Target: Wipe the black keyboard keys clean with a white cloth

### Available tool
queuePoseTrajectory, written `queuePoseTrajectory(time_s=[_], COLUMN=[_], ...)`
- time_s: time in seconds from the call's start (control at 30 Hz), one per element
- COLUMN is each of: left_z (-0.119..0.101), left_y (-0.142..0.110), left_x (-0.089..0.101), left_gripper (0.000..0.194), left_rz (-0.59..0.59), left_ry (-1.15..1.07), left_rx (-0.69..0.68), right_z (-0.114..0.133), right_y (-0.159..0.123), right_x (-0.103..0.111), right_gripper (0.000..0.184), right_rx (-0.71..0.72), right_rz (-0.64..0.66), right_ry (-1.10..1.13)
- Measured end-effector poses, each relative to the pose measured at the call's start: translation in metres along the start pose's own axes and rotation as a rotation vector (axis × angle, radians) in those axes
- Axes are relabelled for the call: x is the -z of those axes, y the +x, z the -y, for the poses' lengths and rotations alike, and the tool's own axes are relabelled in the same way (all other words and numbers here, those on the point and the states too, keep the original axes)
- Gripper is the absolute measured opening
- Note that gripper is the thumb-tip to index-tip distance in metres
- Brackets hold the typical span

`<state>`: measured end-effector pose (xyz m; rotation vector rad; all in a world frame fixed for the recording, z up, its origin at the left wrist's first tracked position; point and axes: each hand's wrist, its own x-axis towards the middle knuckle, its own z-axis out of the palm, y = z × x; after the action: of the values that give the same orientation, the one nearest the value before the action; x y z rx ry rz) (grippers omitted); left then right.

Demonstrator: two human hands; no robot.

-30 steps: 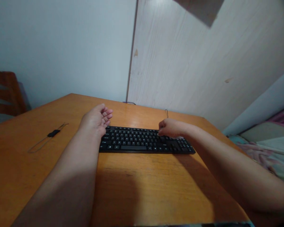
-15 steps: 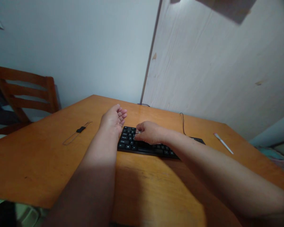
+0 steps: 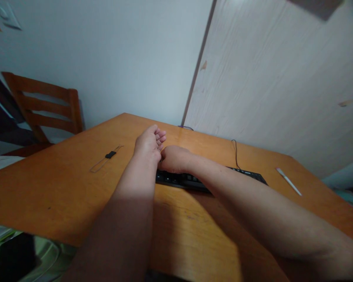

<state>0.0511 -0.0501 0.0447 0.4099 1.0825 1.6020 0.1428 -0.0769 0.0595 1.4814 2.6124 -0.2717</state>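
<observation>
A black keyboard (image 3: 194,185) lies across the wooden table, its left part covered by my hands. My left hand (image 3: 150,144) is over its left end, palm turned inward, fingers loosely curled and apart. Nothing shows in its visible fingers. My right hand (image 3: 175,159) is closed above the keys, its fingertips by the left palm. Those fingertips are mostly hidden, so what they pinch cannot be made out. To the left lies a thin wire tool with a black middle piece, like a keycap puller (image 3: 110,155).
On the right of the wooden table (image 3: 61,184) lies a white brush (image 3: 288,181). A black cable (image 3: 235,152) runs behind the keyboard. A wooden chair (image 3: 48,102) stands at the left, and a wall borders the table's far side.
My right hand has moved left from above the keys to my left palm, covering more of the keyboard's left end. The whole view has shifted slightly.
</observation>
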Motion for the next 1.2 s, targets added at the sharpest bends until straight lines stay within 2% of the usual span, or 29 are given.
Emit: queuePoseTrajectory(time_s=[0.37, 0.83, 1.2], left_z=[-0.002, 0.001, 0.006], left_y=[-0.007, -0.010, -0.008], left_x=[-0.003, -0.007, -0.009], left_gripper=[0.018, 0.020, 0.020], left_rz=[-0.001, 0.026, 0.049], left_ry=[0.028, 0.076, 0.118], left_rx=[0.022, 0.023, 0.032], right_z=[-0.012, -0.044, -0.070], right_y=[-0.012, -0.037, -0.061], right_x=[0.003, 0.001, -0.003], right_gripper=[0.029, 0.031, 0.027], right_rx=[-0.082, -0.148, -0.179], right_rz=[0.083, 0.079, 0.053], right_ry=[-0.071, -0.063, -0.007])
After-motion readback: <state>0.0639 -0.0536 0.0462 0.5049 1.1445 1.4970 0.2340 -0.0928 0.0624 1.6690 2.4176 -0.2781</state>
